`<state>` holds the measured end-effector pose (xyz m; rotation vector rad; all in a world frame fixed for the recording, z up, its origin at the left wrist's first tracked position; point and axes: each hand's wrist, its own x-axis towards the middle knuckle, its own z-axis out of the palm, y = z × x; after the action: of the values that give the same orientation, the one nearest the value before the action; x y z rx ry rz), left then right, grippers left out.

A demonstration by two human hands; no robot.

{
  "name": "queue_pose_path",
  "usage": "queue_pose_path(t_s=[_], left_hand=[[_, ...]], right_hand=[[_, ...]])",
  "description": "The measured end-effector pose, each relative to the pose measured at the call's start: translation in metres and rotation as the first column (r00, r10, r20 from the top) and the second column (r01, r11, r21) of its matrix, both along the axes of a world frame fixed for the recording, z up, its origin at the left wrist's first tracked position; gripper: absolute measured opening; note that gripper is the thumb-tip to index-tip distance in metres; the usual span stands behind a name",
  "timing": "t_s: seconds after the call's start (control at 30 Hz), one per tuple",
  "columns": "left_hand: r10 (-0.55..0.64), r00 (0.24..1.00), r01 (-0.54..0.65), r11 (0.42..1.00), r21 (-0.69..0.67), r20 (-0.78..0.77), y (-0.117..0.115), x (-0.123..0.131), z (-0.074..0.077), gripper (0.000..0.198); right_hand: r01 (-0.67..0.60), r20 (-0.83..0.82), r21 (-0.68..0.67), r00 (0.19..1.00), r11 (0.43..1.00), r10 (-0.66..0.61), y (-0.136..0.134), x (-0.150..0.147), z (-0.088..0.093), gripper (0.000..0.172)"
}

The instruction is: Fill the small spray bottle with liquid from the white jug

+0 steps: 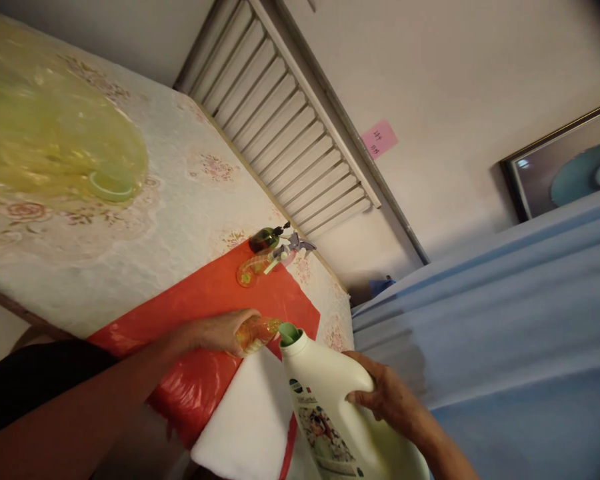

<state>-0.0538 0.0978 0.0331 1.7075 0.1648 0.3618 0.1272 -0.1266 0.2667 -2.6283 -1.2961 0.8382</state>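
My left hand [220, 332] is wrapped round a small clear bottle [255, 335] that holds amber liquid. The bottle is tilted, with its neck right by the mouth of a large pale detergent jug [325, 407]. Inside that mouth shows a green pouring spout [289, 333]. Whether the two touch, I cannot tell. My right hand [385, 393] grips the jug at its handle side, thumb across it. Beyond my left hand, a clear spray bottle [253, 270] and a dark green bottle [264, 240] stand on a red sheet [215, 287].
A floral tablecloth [180, 220] covers the table. On it lies a yellow translucent bag [65, 127] at the left. White foam-like material [250, 413] sits below my hands. A radiator [285, 120] and a pink note [379, 138] are on the wall; blue fabric [505, 300] lies to the right.
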Motion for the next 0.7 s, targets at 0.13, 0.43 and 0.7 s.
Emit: queue_pose_path(t_s=[0.13,0.43,0.7], left_hand=[[0.01,1.0,-0.01,1.0,-0.016,-0.001,-0.0002,-0.0017,0.0039,0.063],[-0.001,1.0,0.002,0.999,-0.035,0.011,-0.0006,-0.0025,0.0068,0.057],[0.01,1.0,-0.009,0.999,-0.05,0.024,-0.0019,0.0,0.0059,0.049]], right_hand=[[-0.025,-0.015,0.002,1.0,1.0,0.025,-0.0003,0.0013,0.0006,0.059],[-0.015,0.009,-0.015,1.0,1.0,0.015,0.0012,-0.0011,0.0031,0.057],[-0.055,-0.029,-0.001,0.998,0.998,0.055,0.0,-0.0004,0.003,0.056]])
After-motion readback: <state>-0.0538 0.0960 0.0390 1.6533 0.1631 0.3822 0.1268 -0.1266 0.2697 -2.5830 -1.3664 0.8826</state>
